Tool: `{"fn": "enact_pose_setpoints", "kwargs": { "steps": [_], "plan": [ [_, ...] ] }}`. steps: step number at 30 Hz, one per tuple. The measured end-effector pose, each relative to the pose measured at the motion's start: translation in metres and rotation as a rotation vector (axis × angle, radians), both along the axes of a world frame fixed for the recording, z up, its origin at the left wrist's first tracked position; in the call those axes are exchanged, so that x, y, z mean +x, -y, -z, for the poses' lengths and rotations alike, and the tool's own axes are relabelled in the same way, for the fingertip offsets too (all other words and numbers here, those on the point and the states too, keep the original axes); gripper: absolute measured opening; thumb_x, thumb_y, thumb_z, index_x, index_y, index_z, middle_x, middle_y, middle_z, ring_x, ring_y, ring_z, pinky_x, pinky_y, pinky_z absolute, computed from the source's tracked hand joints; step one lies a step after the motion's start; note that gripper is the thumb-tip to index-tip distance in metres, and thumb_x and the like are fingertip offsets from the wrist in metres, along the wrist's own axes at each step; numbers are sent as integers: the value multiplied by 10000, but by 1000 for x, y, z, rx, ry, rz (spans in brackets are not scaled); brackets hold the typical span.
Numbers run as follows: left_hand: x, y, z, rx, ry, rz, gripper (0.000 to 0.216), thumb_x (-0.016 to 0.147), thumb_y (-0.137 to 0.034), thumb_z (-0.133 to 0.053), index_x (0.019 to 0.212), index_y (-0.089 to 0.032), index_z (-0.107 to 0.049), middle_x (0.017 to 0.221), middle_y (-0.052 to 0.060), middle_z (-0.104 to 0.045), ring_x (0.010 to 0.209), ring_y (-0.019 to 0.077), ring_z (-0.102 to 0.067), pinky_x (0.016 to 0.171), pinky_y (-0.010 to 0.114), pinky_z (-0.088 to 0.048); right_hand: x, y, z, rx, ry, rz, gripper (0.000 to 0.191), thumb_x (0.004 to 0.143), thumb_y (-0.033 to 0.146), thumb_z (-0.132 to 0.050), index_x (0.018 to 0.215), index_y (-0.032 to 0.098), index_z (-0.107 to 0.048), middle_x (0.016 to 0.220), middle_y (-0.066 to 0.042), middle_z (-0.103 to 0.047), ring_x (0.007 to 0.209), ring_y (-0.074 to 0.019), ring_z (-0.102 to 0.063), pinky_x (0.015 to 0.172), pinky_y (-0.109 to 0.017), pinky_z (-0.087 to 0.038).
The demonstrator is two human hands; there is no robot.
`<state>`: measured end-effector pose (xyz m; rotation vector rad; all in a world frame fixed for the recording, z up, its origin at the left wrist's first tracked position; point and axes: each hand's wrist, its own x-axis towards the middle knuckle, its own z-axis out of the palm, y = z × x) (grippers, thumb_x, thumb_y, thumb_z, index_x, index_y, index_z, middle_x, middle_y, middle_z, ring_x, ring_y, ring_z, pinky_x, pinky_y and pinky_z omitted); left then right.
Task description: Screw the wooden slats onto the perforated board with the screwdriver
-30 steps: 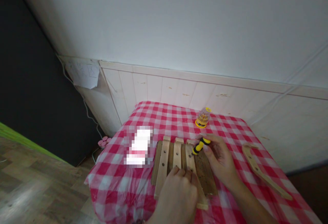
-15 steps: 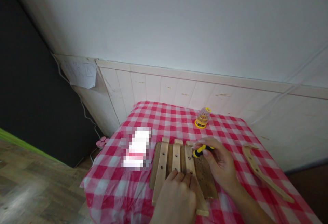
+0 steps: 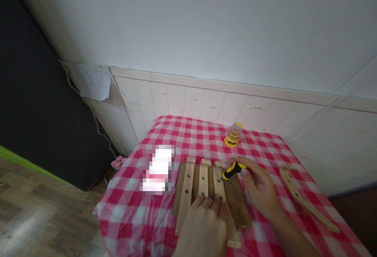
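Note:
My right hand [image 3: 260,186] is closed around a black-and-yellow screwdriver [image 3: 234,170]. The tool leans over the right-hand wooden slat [image 3: 218,188], its tip end by the upper of two screw holes. My left hand [image 3: 204,223] presses down on the slats with bent fingers, gripping the right one and covering parts of the lower ends. Beside it lie a middle slat [image 3: 204,182] and a left slat [image 3: 185,202], each with two dark holes. All three rest across a darker wooden board [image 3: 237,202] dotted with small holes.
A clear screwdriver bit case [image 3: 234,135] with a yellow base stands near the back. One loose curved slat [image 3: 306,202] lies at the right. A blurred-out white object [image 3: 159,168] is on the left. A red-and-white checked cloth [image 3: 188,129] covers the table, against a panelled wall [image 3: 176,100].
The fingers of my right hand have shifted slightly back and right on the screwdriver, showing more of its handle. My left hand stays in place on the slats.

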<state>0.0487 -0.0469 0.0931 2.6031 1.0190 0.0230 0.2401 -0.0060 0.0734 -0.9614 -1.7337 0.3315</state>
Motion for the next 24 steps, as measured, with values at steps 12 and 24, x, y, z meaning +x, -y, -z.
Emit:
{"fn": "enact_pose_setpoints", "kwargs": {
  "steps": [12,24],
  "plan": [
    [3,0,-21,-102,-90,-16,427,949,-68,-558,1363,9,-626,1375,202,-671,1182,302,-697,1057,409,-535,-11,0,0,-67,-175,-77,207,998,465,-604,937,268,-589,803,-16,-637,723,-187,-633,654,-309,-538],
    [3,-1,-16,-108,-45,-43,425,922,-53,-590,1339,14,-644,1363,214,-673,1178,305,-701,1045,406,-551,-21,6,11,-390,-472,-326,422,996,656,-447,1030,271,-615,738,-30,-626,784,-256,-641,736,-415,-549]
  ]
}}
